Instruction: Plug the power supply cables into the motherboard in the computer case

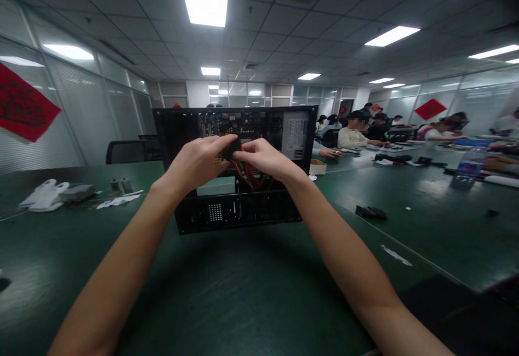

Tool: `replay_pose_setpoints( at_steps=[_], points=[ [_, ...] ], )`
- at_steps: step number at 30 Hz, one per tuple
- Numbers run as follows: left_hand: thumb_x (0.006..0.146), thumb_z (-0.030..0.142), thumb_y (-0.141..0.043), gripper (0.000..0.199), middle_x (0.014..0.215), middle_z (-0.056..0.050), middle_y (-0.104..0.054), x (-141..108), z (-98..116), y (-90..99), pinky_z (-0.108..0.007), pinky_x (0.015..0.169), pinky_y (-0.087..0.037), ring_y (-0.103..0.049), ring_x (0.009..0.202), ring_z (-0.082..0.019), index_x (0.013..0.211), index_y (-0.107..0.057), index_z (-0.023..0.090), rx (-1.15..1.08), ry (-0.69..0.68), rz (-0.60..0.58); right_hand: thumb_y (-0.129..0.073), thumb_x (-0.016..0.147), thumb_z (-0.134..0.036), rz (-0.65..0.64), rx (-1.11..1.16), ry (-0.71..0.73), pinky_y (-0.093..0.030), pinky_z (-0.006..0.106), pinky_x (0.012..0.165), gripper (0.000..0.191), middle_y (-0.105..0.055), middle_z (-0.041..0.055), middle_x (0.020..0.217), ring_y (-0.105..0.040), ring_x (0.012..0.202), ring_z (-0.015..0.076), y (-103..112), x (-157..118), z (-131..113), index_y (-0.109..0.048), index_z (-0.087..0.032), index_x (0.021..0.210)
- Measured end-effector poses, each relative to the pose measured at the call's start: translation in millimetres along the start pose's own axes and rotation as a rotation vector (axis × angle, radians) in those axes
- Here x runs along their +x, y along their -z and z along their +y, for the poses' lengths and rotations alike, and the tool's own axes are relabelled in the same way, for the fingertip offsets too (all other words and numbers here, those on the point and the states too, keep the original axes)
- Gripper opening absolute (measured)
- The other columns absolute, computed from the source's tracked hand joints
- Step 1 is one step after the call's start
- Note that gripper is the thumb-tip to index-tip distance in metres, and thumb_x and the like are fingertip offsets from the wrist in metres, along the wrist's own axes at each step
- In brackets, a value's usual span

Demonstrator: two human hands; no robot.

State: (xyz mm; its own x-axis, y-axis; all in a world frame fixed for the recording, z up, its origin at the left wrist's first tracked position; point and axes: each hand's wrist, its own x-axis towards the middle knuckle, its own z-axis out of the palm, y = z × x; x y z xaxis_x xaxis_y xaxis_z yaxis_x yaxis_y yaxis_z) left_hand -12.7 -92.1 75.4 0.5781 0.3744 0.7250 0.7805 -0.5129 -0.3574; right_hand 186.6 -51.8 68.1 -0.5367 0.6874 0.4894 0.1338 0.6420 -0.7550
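Right hand (270, 158) pinched upper end of red-and-dark cable bundle (246, 176), mid-frame inside open computer case (259, 207) over green counter (227, 296). Bundle hung just below fingers, long axis steeply slanted, right hand nearer; left hand (198, 160) curved alongside, fingertips apart from thumb, hold unclear.
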Motion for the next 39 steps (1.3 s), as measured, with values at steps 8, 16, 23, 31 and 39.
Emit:
replay_pose_setpoints(
  at_steps=[8,16,23,31,39],
  points=[
    [0.096,0.023,-0.055,0.027,0.115,-0.014,-0.074,2,-4,-24.5,-0.038,0.087,-0.057,-0.071,0.104,-0.026,0.118,-0.069,0.015,0.154,-0.061,0.183,-0.054,0.096,-0.053,0.055,-0.016,0.124,-0.045,0.023,0.057,0.042,-0.058,-0.001,0.069,-0.055,0.063,0.0122,14,11,21,-0.062,-0.015,0.081],
    [0.095,0.028,-0.059,0.025,0.112,-0.011,-0.076,-2,-13,-37.5,-0.039,0.083,-0.057,-0.07,0.101,-0.026,0.113,-0.074,0.019,0.137,0.052,0.235,-0.05,0.094,-0.015,0.268,-0.733,0.525,-0.051,0.043,0.102,0.045,-0.052,0.0144,0.141,-0.05,0.129,0.0263,13,11,40,-0.053,-0.019,0.139],
    [0.092,0.026,-0.065,0.02,0.106,-0.01,-0.077,-5,-14,-67.1,-0.036,0.078,-0.057,-0.072,0.096,-0.027,0.106,-0.076,0.019,0.085,0.203,-0.037,-0.042,0.102,-0.018,0.193,-1.112,0.296,-0.057,0.037,0.087,0.031,-0.056,0.0155,0.136,-0.052,0.125,0.0281,-2,17,69,-0.059,-0.017,0.128],
    [0.095,0.029,-0.058,0.027,0.112,-0.006,-0.078,15,-29,-124.8,-0.032,0.084,-0.055,-0.072,0.106,-0.027,0.114,-0.078,0.027,-0.078,0.32,-0.329,-0.046,0.1,-0.022,0.134,-1.189,-0.12,-0.053,0.034,0.091,0.028,-0.063,0.0156,0.128,-0.065,0.111,0.0258,11,23,117,-0.062,-0.015,0.123],
    [0.094,0.027,-0.055,0.03,0.118,-0.009,-0.075,12,-29,-152.2,-0.033,0.084,-0.054,-0.07,0.107,-0.028,0.114,-0.077,0.024,0.031,0.271,-0.536,-0.056,0.092,-0.025,-0.002,-1.182,-0.222,-0.054,0.037,0.089,0.03,-0.07,0.0183,0.122,-0.068,0.11,0.0308,11,23,122,-0.073,-0.014,0.113]
  ],
)
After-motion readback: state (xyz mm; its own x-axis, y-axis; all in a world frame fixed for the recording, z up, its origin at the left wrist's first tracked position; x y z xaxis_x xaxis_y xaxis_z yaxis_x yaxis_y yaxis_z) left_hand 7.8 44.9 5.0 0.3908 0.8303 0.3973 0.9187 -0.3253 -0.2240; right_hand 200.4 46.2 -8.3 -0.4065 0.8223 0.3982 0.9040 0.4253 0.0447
